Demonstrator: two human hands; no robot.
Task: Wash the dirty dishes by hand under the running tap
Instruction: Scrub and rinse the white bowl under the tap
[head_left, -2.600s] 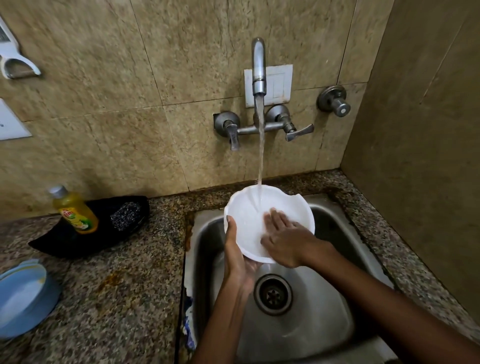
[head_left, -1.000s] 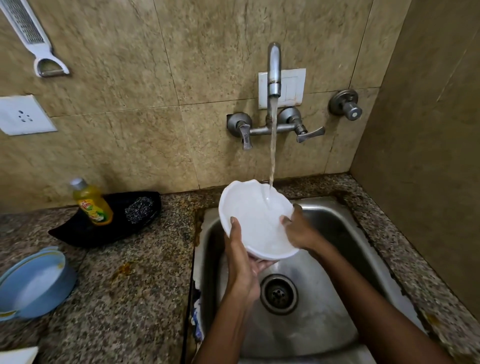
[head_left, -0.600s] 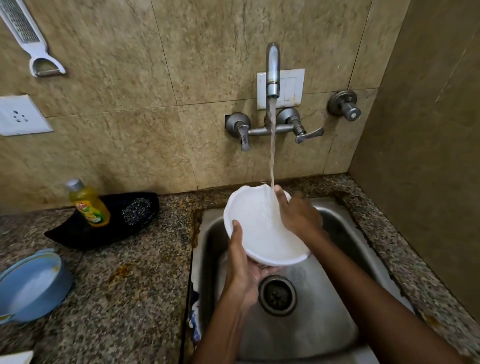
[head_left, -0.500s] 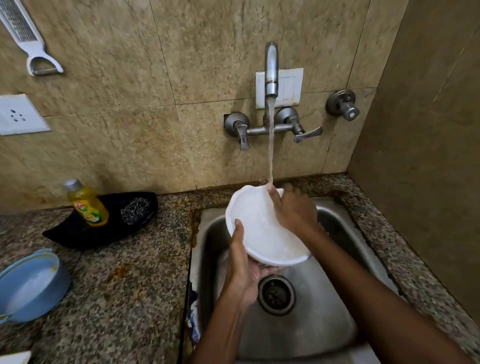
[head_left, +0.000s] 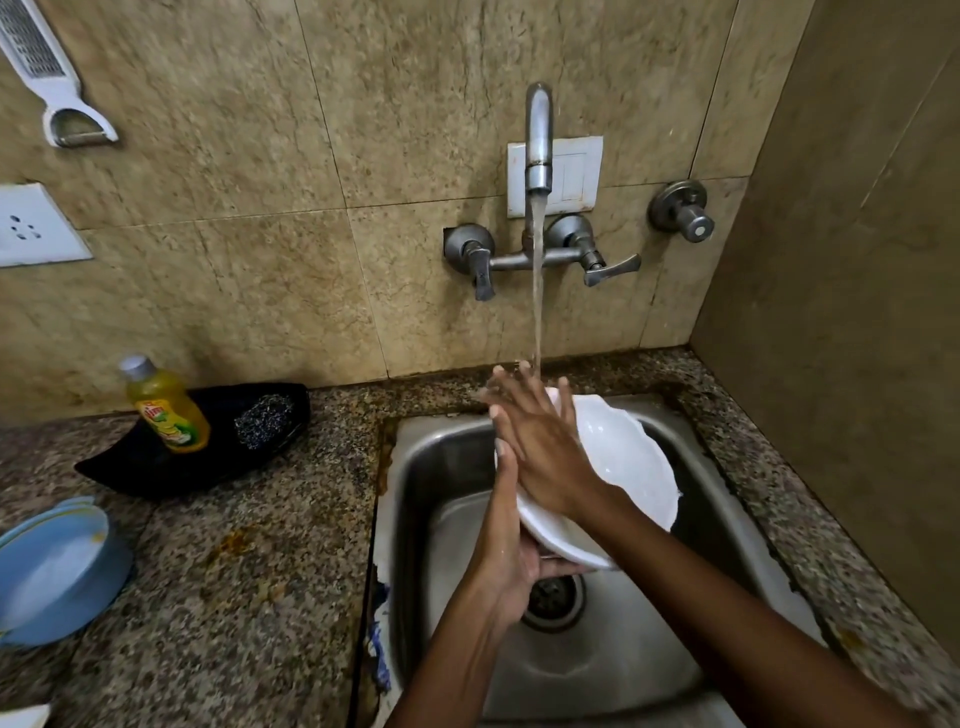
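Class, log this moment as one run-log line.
step: rinsing | left hand: grips bowl | right hand: rubs bowl | tap: running | place: sink

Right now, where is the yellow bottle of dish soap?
In the head view the yellow soap bottle stands on the counter left of the sink, on a black tray beside a steel scrubber, near the wall.

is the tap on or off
On: a stream of water falls from the tap onto the right hand.
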